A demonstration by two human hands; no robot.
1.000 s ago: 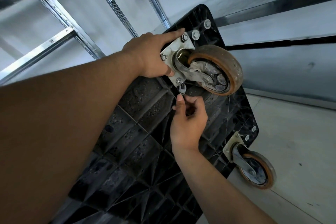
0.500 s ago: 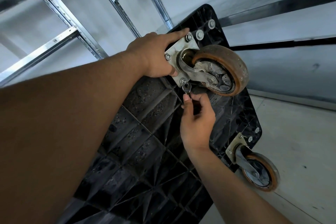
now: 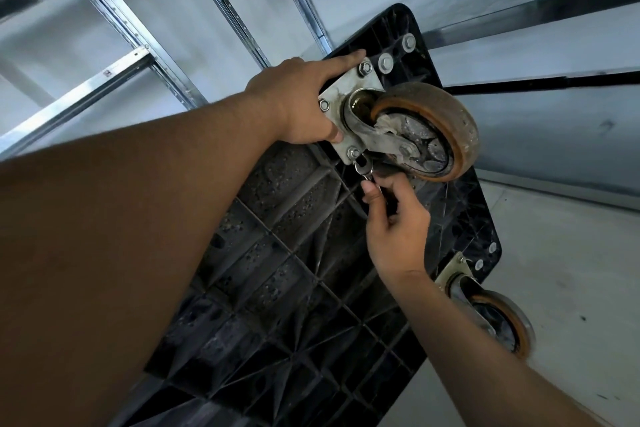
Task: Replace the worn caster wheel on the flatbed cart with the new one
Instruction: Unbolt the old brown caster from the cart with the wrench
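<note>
Beside metal shelving [image 3: 138, 55], left grip [image 3: 298, 106] is pressing flat-fingered on the caster plate [image 3: 338, 94]; right grip [image 3: 394, 222] is pinching a wrench [image 3: 365, 170].

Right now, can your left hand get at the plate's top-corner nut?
Probably yes. The left hand rests on the mounting plate, index finger beside that top nut, which is uncovered; the right hand holds the wrench at the lower bolt.

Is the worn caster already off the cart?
No, its mounting plate lies flat against the underside of the cart, with nuts at three visible corners and the left hand resting on it.
</note>
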